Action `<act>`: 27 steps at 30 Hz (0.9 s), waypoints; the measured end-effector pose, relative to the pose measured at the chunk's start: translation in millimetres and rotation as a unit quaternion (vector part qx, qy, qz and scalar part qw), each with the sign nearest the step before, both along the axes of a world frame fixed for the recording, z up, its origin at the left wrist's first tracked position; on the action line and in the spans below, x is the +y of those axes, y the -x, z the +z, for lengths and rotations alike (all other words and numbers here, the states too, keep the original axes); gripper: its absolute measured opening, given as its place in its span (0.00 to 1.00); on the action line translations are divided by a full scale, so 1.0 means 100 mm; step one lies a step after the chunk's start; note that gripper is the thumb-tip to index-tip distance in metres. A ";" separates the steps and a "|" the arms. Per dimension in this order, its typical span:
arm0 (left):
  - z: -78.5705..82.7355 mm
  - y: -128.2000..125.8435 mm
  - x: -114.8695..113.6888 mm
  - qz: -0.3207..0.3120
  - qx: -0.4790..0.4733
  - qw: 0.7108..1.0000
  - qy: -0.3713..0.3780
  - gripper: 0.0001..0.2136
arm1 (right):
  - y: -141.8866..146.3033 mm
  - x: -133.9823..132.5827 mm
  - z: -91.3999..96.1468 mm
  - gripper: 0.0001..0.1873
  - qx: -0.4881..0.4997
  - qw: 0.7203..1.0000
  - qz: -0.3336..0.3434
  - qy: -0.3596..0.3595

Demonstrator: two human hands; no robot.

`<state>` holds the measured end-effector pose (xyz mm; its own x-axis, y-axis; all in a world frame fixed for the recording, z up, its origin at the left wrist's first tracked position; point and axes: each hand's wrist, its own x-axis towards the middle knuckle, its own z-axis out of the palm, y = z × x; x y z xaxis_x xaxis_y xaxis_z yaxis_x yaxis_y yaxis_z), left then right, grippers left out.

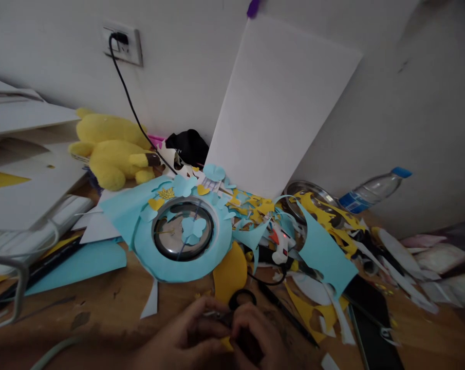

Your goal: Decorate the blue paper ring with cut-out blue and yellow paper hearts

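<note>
Both my hands meet low at the near edge of the wooden table [101,303]. My left hand [186,334] pinches a small yellow paper piece [227,343]. My right hand [257,336] is closed on black-handled scissors [242,298], whose loop handle sticks up above my fingers. Just beyond them lies a yellow paper cutout [230,272]. Farther back sits a round mirror [183,228] ringed with light blue paper and decorated with blue hearts and a butterfly shape.
A glue gun [280,241] lies among blue and yellow scraps, its cord running to a wall socket [124,43]. A white board [278,103] leans on the wall. Yellow plush toy [109,149] back left, steel plate [307,198], water bottle [374,190], dark phone [371,313] right.
</note>
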<state>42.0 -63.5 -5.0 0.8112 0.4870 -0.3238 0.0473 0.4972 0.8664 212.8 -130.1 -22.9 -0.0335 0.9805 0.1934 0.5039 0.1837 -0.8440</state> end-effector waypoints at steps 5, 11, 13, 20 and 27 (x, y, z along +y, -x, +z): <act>0.10 0.05 -0.03 -0.034 0.037 0.998 -0.044 0.20 | -0.01 -0.03 0.07 0.05 -0.046 0.998 -0.010 0.040; 0.08 -0.03 -0.02 0.009 0.043 0.999 0.006 0.08 | -0.12 0.02 0.22 0.05 -0.187 0.980 0.066 -0.030; 0.05 -0.03 -0.03 0.007 0.015 1.000 0.000 0.08 | -0.22 0.07 0.32 0.10 -0.248 0.967 0.037 -0.044; -0.04 0.03 -0.08 -0.010 -0.007 0.997 0.070 0.13 | -0.98 0.48 0.52 0.22 -0.331 0.881 -0.267 0.205; -0.02 -0.01 -0.06 -0.001 0.015 0.999 0.041 0.18 | -1.34 0.96 0.29 0.26 -0.185 0.905 -0.213 0.319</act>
<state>42.9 -69.6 -7.1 0.8009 0.4570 -0.3870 0.0739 0.5658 0.8212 346.7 -34.3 6.0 0.4279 0.8273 -0.3639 0.6838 -0.5596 -0.4682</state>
